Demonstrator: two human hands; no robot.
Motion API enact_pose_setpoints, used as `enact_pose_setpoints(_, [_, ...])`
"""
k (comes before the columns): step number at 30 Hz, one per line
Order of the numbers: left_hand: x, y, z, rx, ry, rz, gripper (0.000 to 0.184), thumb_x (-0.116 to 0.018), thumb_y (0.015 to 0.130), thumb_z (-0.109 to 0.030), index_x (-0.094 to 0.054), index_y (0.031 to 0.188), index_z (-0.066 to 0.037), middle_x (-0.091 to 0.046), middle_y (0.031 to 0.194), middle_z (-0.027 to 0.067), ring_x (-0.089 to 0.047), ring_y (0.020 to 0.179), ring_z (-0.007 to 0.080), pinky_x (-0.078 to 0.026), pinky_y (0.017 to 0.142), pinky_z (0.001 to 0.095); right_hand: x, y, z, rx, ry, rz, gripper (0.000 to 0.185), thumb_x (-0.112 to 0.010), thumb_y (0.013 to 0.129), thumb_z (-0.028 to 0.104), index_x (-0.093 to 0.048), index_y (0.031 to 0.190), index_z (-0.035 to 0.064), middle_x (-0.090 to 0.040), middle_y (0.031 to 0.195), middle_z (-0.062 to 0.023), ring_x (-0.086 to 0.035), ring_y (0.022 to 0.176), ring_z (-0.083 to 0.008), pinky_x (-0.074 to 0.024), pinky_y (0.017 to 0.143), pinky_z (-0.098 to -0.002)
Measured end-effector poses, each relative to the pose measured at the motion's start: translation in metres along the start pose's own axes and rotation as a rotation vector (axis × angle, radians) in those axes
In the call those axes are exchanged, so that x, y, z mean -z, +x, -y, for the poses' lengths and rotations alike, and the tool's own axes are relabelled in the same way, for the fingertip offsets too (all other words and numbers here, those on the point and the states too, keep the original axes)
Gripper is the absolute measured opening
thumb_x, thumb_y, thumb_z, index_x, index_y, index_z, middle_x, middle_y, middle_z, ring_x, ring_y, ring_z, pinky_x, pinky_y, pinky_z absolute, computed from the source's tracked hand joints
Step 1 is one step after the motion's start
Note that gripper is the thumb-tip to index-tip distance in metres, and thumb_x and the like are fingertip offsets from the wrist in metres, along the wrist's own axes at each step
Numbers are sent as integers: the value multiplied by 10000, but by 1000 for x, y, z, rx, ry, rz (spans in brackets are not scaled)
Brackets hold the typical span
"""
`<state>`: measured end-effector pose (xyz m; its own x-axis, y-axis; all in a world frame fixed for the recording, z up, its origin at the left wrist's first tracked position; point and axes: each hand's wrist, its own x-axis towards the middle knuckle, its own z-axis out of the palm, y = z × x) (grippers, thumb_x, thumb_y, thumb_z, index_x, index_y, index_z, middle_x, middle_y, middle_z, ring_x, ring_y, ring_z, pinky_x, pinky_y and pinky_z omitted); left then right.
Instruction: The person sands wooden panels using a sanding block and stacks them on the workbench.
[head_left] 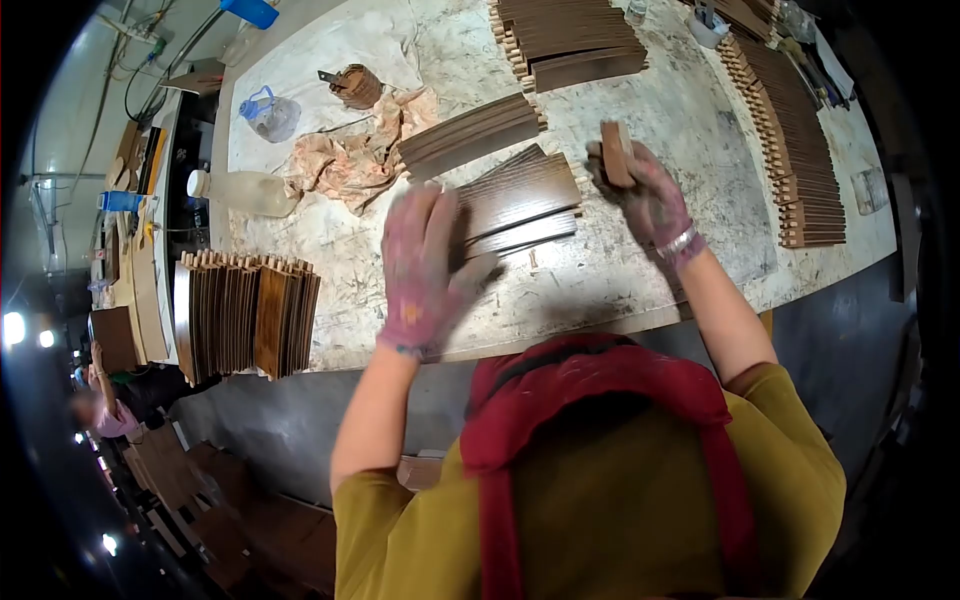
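Both of my hands wear stained pink-purple gloves. My left hand (420,265), slightly blurred, has its fingers stretched and thumb apart. It is at the left end of several dark-brown wooden slats (525,195); whether it touches them I cannot tell. My right hand (652,200) is closed on a small brown block (613,155) with a paler side, just right of the slats. Below the slats lies a tiny light wooden peg (533,261). A row of stacked slats (468,135) sits just beyond them.
Stained worktable (690,150); bundles of pegged slats stand at front left (245,315), back (570,40) and right (790,150). A crumpled cloth (350,160), a clear jug (270,115), a whitish bottle (245,192) and a brown container (357,87) lie left. Another person (115,415) is far left.
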<state>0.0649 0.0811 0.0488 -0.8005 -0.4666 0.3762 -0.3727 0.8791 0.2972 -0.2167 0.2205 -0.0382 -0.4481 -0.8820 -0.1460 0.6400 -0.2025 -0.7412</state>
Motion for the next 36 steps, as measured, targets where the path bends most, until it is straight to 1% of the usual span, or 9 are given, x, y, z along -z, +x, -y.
enact_pose_setpoints(3, [-20,48,4,14,85,247,1102,-806,658,-600,-338,1488,-45,-443,1439,240,-395,1352,429,-329,1122,480,-20,15,14,-22,79,58,510,-606,936,228,-437,1349,-20,-572,1318,-201,-574,1183,-268,-472,1010,-376])
enact_pose_setpoints(7, [-32,56,14,51,33,592,1117,-854,640,-500,-289,1529,-127,-565,1226,205,-540,1158,379,-424,1024,442,-25,8,11,-6,107,93,440,-583,953,213,-470,1310,-18,-569,1319,-194,-555,1198,-245,-470,999,-354])
enact_pose_setpoints(18, [-31,37,15,-133,37,561,947,-845,674,-414,-406,1473,-157,-530,1314,151,-491,1254,341,-411,1041,452,-30,-10,-24,55,42,-86,352,-556,969,242,-538,1237,14,-637,1210,-134,-597,1067,-199,-455,957,-334])
enact_pose_setpoints(21, [-32,30,11,-207,27,338,919,-858,668,-322,-421,1448,-113,-577,1182,126,-551,1159,307,-448,979,416,-71,2,-17,147,-66,-161,332,-556,970,246,-556,1184,-8,-646,1081,-64,-566,986,-139,-431,910,-291])
enact_pose_setpoints(23, [-31,29,6,-37,-21,409,901,-827,690,-423,-441,1418,-61,-577,1214,134,-560,1145,308,-457,958,421,-71,17,-23,173,-110,-145,352,-545,969,220,-508,1255,18,-631,1227,-159,-615,1026,-224,-476,949,-370])
enact_pose_setpoints(24, [-31,28,3,13,0,416,899,-818,695,-449,-447,1409,-47,-574,1235,139,-560,1150,309,-459,953,422,-65,23,-26,182,-52,-106,347,-542,969,210,-505,1252,14,-634,1220,-154,-613,989,-214,-495,877,-357])
enact_pose_setpoints(28, [-32,21,1,154,34,404,905,-800,702,-507,-467,1381,-12,-548,1322,171,-545,1182,337,-459,955,435,-50,27,-22,87,45,-146,312,-549,970,198,-520,1219,13,-636,1201,-149,-615,1060,-237,-506,930,-372])
enact_pose_setpoints(31, [-37,19,4,120,56,346,895,-809,710,-478,-462,1380,3,-537,1336,192,-518,1227,360,-441,996,444,-62,17,-12,75,65,-245,263,-572,948,193,-565,1142,15,-648,984,-75,-572,826,-129,-456,761,-255])
enact_pose_setpoints(36, [-46,31,10,22,-81,407,901,-845,655,-442,-483,1355,-6,-564,1274,202,-534,1204,374,-439,1008,448,-21,17,-22,-77,-85,-9,280,-584,953,185,-565,1175,16,-667,1149,-142,-635,1040,-216,-486,946,-334])
